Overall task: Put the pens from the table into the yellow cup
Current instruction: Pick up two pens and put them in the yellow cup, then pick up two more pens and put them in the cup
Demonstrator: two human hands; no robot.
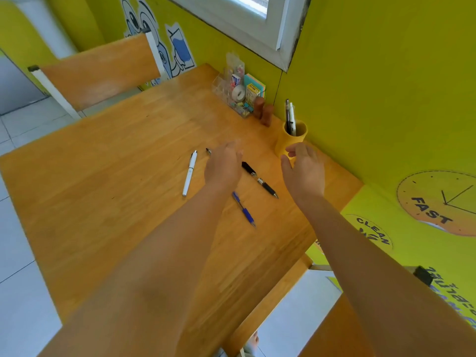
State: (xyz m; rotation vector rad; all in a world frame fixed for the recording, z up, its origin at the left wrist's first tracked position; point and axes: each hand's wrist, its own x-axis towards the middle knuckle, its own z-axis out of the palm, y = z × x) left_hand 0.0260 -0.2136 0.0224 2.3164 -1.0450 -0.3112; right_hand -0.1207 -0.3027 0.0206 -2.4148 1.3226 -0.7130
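A yellow cup stands on the wooden table by the green wall, with two pens upright in it. On the table lie a white pen, a black pen and a blue pen. A small dark pen tip shows at the far side of my left hand. My left hand hovers over the table between the white and black pens, fingers apart, holding nothing. My right hand is open just in front of the cup, thumb and fingers curved near its base.
A clear organiser with tape, sticky notes and clips stands at the wall behind the cup, beside two brown wooden stamps. A wooden chair sits at the table's far side. The table's right edge runs close to my right forearm.
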